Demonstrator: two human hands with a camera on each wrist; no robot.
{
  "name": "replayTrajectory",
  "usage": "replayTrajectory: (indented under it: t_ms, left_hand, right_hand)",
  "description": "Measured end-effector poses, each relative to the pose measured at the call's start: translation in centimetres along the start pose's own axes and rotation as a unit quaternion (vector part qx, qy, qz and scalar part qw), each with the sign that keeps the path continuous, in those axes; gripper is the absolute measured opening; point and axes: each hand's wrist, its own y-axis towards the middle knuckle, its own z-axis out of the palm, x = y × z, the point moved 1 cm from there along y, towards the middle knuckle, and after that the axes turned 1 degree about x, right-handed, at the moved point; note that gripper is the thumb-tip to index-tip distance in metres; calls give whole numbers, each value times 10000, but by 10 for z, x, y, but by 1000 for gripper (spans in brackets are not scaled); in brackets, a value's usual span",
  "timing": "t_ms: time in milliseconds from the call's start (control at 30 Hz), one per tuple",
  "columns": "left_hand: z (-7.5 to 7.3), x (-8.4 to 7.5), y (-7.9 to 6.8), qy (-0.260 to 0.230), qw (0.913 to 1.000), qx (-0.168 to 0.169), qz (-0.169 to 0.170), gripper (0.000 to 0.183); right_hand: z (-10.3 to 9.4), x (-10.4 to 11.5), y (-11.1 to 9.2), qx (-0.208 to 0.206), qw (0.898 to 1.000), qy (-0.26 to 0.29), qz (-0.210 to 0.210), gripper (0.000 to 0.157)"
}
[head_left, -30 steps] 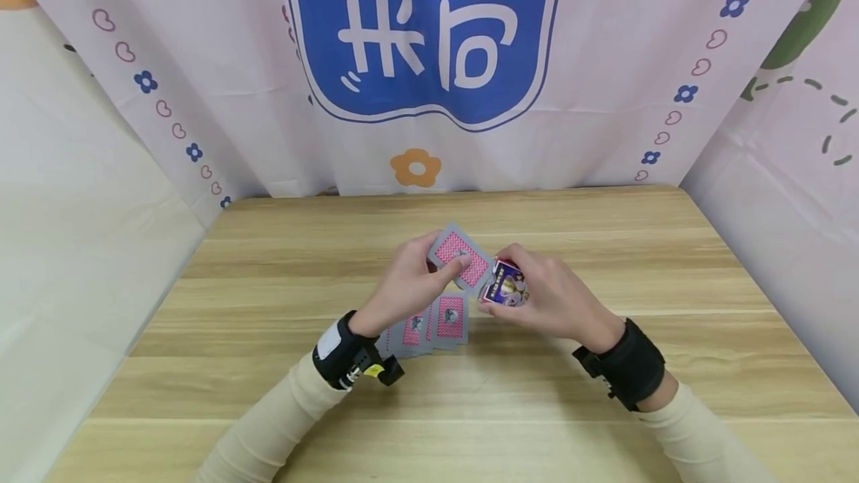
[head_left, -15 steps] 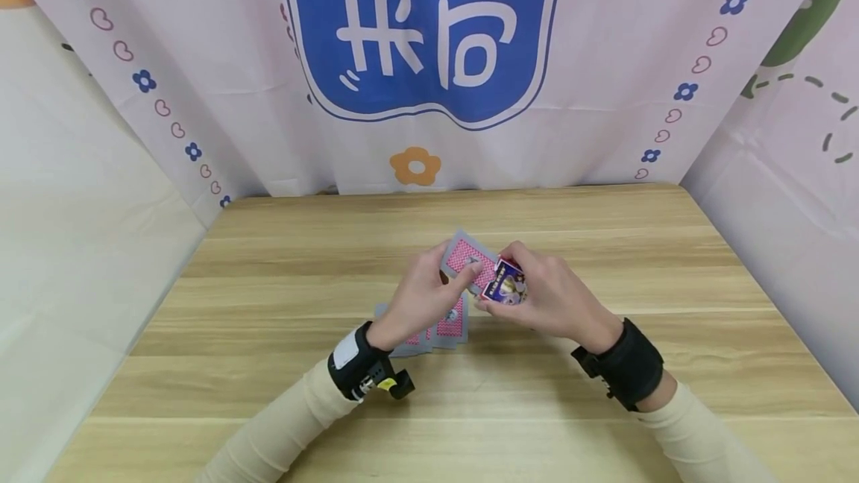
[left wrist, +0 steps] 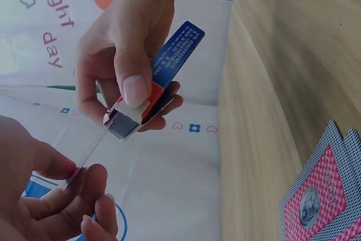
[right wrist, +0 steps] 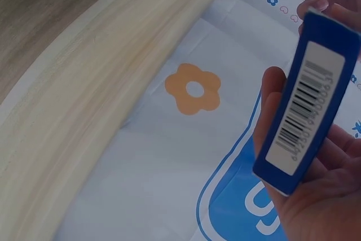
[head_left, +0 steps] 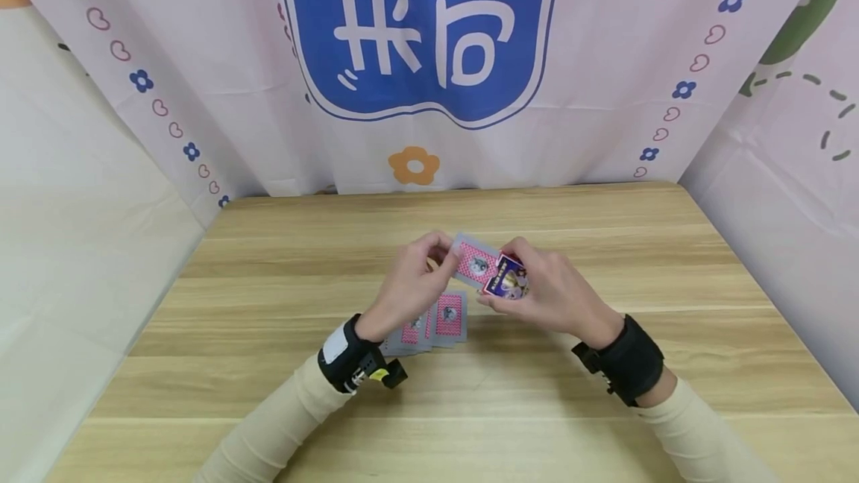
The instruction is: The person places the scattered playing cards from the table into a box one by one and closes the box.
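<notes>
My right hand grips a small blue card box, thumb on one side and fingers on the other. Its barcode end faces the right wrist camera. Between thumb and fingertips, my left hand pinches a playing card with a pink patterned back. In the left wrist view the card shows edge-on, its far end at the open mouth of the card box. Several more playing cards lie overlapping and face down on the table below the left hand, which partly covers them.
The wooden table runs back to a hanging white cloth with a blue emblem and an orange flower. Pale cloth side walls stand at left and right. Each wrist wears a black strap with a camera.
My left hand first moved right, bringing the card to the box mouth, then drew back left to the card's outer end. More of the card's back now shows. The right hand stays nearly still.
</notes>
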Motion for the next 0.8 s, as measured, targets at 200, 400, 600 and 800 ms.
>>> replayTrajectory:
  t_ms: [200, 400, 600, 800]
  left_hand:
    - [7, -1, -2, 303, 9990, 138, 293, 9]
    - [5, -2, -2, 336, 9983, 263, 398, 14]
    - [3, -2, -2, 551, 9968, 438, 379, 16]
    - [10, -3, -3, 472, 9951, 706, 506, 12]
  right_hand:
    - [3, 2, 1, 29, 9997, 90, -208, 60]
    - [3, 0, -1, 70, 9999, 16, -105, 61]
    - [5, 0, -1, 62, 9998, -15, -187, 61]
    - [7, 2, -2, 193, 9993, 135, -274, 56]
